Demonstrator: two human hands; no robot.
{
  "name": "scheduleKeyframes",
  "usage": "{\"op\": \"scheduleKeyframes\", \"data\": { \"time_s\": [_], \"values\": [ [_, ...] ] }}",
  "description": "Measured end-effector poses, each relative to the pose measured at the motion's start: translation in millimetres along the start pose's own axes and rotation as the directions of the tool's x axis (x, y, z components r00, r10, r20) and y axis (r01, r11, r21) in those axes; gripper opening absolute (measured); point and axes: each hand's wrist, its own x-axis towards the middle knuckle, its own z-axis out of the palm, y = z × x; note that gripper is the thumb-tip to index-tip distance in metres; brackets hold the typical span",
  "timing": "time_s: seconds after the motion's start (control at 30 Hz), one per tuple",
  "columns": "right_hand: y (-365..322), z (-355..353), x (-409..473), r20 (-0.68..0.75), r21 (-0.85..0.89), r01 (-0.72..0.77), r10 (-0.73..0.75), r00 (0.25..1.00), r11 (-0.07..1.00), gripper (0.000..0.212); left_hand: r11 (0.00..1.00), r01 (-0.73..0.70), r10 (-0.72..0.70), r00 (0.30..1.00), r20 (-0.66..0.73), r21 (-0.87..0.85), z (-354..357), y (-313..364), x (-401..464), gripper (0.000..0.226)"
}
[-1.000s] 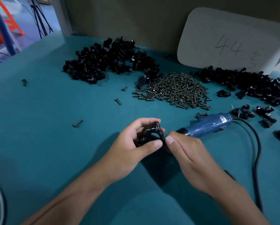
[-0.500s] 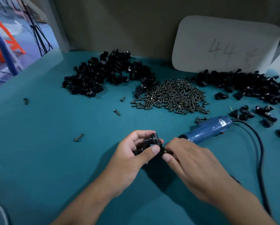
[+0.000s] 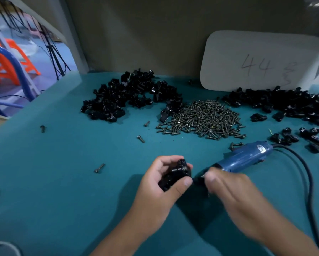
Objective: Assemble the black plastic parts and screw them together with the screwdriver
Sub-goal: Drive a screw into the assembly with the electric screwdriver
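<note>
My left hand (image 3: 155,191) grips a black plastic assembly (image 3: 177,174) between thumb and curled fingers, just above the teal table (image 3: 62,182). My right hand (image 3: 234,193) is blurred by motion, its fingertips close to the right side of that assembly; whether it pinches anything cannot be made out. The blue electric screwdriver (image 3: 247,157) lies on the table just behind my right hand, its tip end hidden by my fingers. A heap of screws (image 3: 205,117) lies behind the hands at the middle.
Black plastic parts lie in a heap at the back left (image 3: 131,97) and another at the back right (image 3: 284,102). Loose screws (image 3: 99,168) are scattered on the left. The screwdriver's black cable (image 3: 308,178) runs down the right side. A white board (image 3: 260,60) leans on the wall.
My head has tipped, so the scene sits lower in view. My right hand's fingertips were at the assembly's side and are now blurred in motion beside it. My left hand keeps its grip.
</note>
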Motion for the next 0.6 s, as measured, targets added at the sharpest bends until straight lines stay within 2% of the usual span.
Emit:
{"op": "scheduleKeyframes", "data": {
  "time_s": [0.03,0.07,0.13,0.17,0.2,0.3,0.37,0.4,0.47,0.53,0.6],
  "values": [
    [10.2,-9.2,2.5,-0.051,0.102,-0.123,0.129,0.99,0.987,0.055,1.0,-0.005,0.005,0.999,-0.034,-0.001,-1.9,0.0,3.0,0.036],
    [22.7,-19.6,4.5,-0.095,0.147,-0.28,0.295,0.951,0.949,0.068,1.0,-0.011,0.01,0.998,-0.068,0.0,-4.3,-0.1,5.4,0.036],
    [49.2,-35.0,9.2,-0.109,0.063,-0.577,0.581,0.807,0.814,0.083,1.0,-0.017,0.017,0.992,-0.124,0.002,-8.2,-0.9,8.7,0.036],
    [59.5,-38.4,12.3,-0.106,-0.006,-0.665,0.661,0.743,0.746,0.09,1.0,-0.016,0.015,0.99,-0.143,-0.003,-9.4,-1.5,9.7,0.035],
    [67.4,-38.8,15.7,-0.112,-0.064,-0.71,0.702,0.704,0.701,0.098,1.0,-0.01,0.008,0.988,-0.154,-0.013,-9.4,-1.9,9.9,0.035],
    [70.8,-35.8,31.7,-0.165,-0.174,-0.753,0.735,0.657,0.634,0.111,0.999,0.026,-0.033,0.985,-0.171,-0.043,-8.8,-2.1,9.4,0.035],
    [63.2,-36.8,43.0,-0.167,-0.207,-0.765,0.748,0.642,0.61,0.104,0.996,0.061,-0.072,0.983,-0.167,-0.073,-8.7,-2.6,9.1,0.037],
    [59.0,-37.0,46.5,-0.165,-0.15,-0.775,0.757,0.632,0.614,0.092,0.993,0.076,-0.091,0.982,-0.166,-0.092,-8.6,-2.1,9.1,0.037],
    [52.7,-35.8,47.1,-0.145,0.183,-0.775,0.797,0.587,0.604,0.066,0.985,0.105,-0.128,0.977,-0.169,-0.139,-8.3,-1.6,9.4,0.035],
    [47.4,-33.3,42.2,-0.047,0.602,-0.62,0.797,0.602,0.503,0.038,0.974,0.13,-0.164,0.969,-0.182,-0.186,-9.3,-1.8,10.7,0.028],
    [41.9,-29.8,36.7,0.031,0.867,-0.38,0.727,0.686,0.322,0.028,0.961,0.143,-0.194,0.959,-0.207,-0.237,-11.7,-1.3,13.3,0.024]
  ]
}}
